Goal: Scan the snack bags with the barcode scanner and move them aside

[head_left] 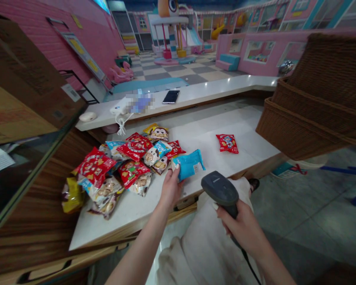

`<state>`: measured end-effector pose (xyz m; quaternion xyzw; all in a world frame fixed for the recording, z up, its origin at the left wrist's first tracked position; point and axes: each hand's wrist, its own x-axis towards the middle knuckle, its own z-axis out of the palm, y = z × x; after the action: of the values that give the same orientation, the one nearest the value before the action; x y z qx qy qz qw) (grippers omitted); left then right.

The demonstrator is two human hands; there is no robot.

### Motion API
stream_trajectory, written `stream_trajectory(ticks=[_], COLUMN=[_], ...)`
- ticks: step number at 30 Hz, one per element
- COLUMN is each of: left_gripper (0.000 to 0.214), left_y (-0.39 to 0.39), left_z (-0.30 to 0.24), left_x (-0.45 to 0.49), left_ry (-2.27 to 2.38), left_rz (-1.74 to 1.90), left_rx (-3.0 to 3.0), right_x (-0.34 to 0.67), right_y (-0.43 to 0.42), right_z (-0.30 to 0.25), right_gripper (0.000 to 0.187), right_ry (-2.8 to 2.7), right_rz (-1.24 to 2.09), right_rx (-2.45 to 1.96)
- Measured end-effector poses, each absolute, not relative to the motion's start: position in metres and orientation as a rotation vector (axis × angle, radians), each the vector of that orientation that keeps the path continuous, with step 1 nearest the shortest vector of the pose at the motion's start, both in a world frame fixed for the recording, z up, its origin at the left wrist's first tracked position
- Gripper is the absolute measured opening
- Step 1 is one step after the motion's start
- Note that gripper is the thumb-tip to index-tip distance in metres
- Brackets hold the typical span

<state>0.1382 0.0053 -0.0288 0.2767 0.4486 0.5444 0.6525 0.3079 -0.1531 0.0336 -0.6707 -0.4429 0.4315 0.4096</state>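
Left hand [170, 190] pinches the lower corner of a blue packet [189, 165], which is held just above the near edge of a white counter [112, 223], beside a heaped pile of snack packets [115, 170]. Right hand [239, 226] is wrapped around the grip of a dark handheld barcode scanner [221, 192], its head tilted up and away from the person; the hands are apart, with the scanner near the blue packet but not touching it. A black cable [249, 263] runs down from the scanner past a pale cloth [207, 245] over the person's lap. Mixed red, yellow and blue packets make up the pile, at the counter's left side. One red packet [227, 143] lies alone toward the far right of the counter. A wicker basket [314, 118] projects at upper right, and a cardboard box [23, 75] stands at left. On a raised ledge [225, 86] behind the counter are a phone [171, 96] and a white corded device [120, 107], partly blurred. A pink indoor play area [172, 35] fills the background.
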Motion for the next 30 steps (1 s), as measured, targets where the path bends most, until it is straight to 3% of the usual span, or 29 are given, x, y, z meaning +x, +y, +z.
stream_trajectory(ticks=[6,14,18,23,30], left_gripper=[0.043,0.056,0.075,0.067,0.056], left_y=[0.037,0.081,0.089,0.083,0.056], left_z=[-0.014,-0.044,-0.043,-0.028,-0.009], left_x=[0.201,0.309,0.331,0.3,0.173], left_ry=[0.891,0.917,0.874,0.808,1.038], left_rz=[1.342,0.825,0.687,0.858,1.231], left_rx=[1.676,2.415,2.493,2.387,1.987], right_x=[0.319,0.319,0.321,0.328,0.321], right_y=[-0.163,-0.171,-0.169,-0.166,-0.167], right_z=[0.033,0.049,0.047,0.033,0.023], right_gripper=[0.024,0.023,0.022,0.023,0.026], right_ry=[-1.055,-0.974,-0.964,-1.021,-1.004], right_rz=[1.049,0.97,0.986,1.075,1.095], right_rx=[-1.659,-1.674,-1.675,-1.656,-1.65])
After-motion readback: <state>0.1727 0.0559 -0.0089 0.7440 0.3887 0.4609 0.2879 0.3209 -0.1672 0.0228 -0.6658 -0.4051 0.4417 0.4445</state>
